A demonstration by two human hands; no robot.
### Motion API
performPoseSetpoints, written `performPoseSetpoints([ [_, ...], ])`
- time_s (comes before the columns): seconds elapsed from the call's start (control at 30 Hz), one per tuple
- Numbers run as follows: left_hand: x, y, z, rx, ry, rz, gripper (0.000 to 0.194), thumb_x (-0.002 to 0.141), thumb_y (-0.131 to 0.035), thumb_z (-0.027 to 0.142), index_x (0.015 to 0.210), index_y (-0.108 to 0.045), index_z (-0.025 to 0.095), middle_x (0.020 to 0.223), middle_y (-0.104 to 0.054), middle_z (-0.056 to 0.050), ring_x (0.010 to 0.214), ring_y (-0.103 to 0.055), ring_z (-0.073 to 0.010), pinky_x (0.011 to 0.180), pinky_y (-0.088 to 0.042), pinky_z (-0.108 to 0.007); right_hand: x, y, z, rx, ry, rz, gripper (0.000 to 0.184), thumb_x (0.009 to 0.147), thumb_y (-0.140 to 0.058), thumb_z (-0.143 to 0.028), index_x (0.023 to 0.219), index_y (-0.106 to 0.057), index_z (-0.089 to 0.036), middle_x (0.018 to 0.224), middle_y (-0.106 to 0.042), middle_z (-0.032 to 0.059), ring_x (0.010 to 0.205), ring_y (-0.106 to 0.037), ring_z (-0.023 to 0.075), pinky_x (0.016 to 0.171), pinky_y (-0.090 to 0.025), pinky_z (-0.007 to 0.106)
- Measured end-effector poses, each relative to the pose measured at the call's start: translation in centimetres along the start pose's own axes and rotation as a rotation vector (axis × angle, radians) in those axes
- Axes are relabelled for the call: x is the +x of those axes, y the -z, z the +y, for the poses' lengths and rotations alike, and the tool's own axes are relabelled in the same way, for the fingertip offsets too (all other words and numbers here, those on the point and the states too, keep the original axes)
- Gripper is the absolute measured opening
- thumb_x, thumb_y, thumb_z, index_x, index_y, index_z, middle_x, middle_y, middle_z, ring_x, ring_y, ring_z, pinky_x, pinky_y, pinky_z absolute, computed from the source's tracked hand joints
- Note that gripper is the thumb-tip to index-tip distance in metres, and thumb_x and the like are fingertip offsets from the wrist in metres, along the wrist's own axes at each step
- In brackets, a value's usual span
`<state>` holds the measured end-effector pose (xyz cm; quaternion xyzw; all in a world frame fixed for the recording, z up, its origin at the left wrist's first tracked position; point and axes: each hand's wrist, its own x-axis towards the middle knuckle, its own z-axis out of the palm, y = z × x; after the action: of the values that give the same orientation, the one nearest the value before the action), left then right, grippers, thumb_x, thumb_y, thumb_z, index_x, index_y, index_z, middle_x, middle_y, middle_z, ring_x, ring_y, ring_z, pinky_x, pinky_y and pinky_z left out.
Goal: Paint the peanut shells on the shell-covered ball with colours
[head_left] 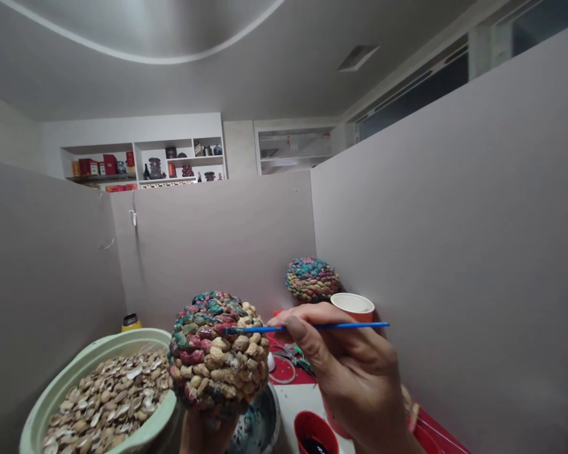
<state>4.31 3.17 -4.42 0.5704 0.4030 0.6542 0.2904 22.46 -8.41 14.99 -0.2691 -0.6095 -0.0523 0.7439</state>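
A round ball covered in peanut shells (220,350) rises in front of me. Teal, pink and purple paint colours its top and left side, while bare tan shells show on the lower right. My left hand (211,432) supports it from below, its fingers mostly hidden by the ball. Pinched in my right hand (350,366) is a thin blue paintbrush (341,325), held nearly level. Its tip touches a pinkish shell on the front of the ball. Below my right hand stands a red cup (316,429) with dark liquid inside.
A pale green basin (38,403) of empty shells (108,400) stands at left, a yellow jar with a dark lid (131,323) behind it. A paint-stained bowl (265,419) sits under the ball. Farther back are another painted ball (312,277), a paper cup (355,306) and grey partitions (218,239).
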Motion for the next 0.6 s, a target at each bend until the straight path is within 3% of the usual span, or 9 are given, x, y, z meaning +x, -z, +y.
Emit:
performPoseSetpoints([
  [0.23, -0.3, 0.3, 0.5, -0.071, 0.105, -0.067, 0.026, 0.081, -0.084, 0.028, 0.106, -0.081, 0.026, 0.107, -0.085, -0.009, 0.108, -0.079, -0.0327, 0.094, -0.066, -0.053, 0.5, 1.0, 0.6, -0.084, -0.076, 0.008, 0.016, 0.093, -0.075, -0.033, 0.080, -0.077, -0.025, 0.071, -0.077, -0.0003, 0.060, -0.074, 0.0159, 0.056, -0.059, 0.024],
  [0.47, -0.5, 1.3, 0.8, -0.005, 0.079, -0.014, 0.029, 0.067, -0.087, 0.023, 0.093, -0.083, 0.034, 0.106, -0.085, -0.001, 0.125, -0.071, -0.0400, 0.105, -0.061, -0.051, 1.0, 1.2, 0.0, 0.059, -0.165, 0.038, 0.027, 0.093, -0.076, -0.043, 0.075, -0.077, -0.023, 0.068, -0.077, 0.0013, 0.056, -0.072, 0.0154, 0.054, -0.060, 0.024],
  [0.6, 0.1, 1.4, 1.0, 0.026, 0.050, -0.014, 0.031, 0.060, -0.089, 0.024, 0.090, -0.083, 0.031, 0.108, -0.085, -0.004, 0.128, -0.069, -0.0425, 0.104, -0.061, -0.052, 0.8, 0.4, 0.4, 0.090, -0.098, 0.041, 0.023, 0.095, -0.074, -0.037, 0.078, -0.078, -0.024, 0.070, -0.077, 0.0008, 0.058, -0.071, 0.0144, 0.056, -0.059, 0.024],
])
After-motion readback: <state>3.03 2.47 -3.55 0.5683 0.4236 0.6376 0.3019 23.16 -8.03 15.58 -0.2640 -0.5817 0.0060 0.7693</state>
